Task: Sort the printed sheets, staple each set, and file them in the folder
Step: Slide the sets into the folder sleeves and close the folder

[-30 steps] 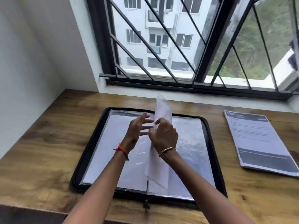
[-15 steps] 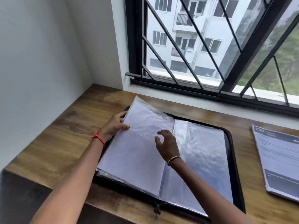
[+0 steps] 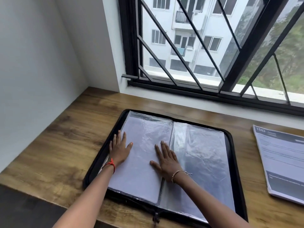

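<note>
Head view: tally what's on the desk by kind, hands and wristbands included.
folder: 1
sheet stack: 1
Hands: 2, left hand and right hand, both flat on the folder's left page
Wristbands: 2, red wristband and beaded wristband
Total: 6

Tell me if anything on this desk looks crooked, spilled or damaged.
Nothing spilled or damaged. The clear sleeves of the folder are crinkled; left hand and right hand press flat on its left page. The printed sheets lie right of it, slightly angled.
</note>
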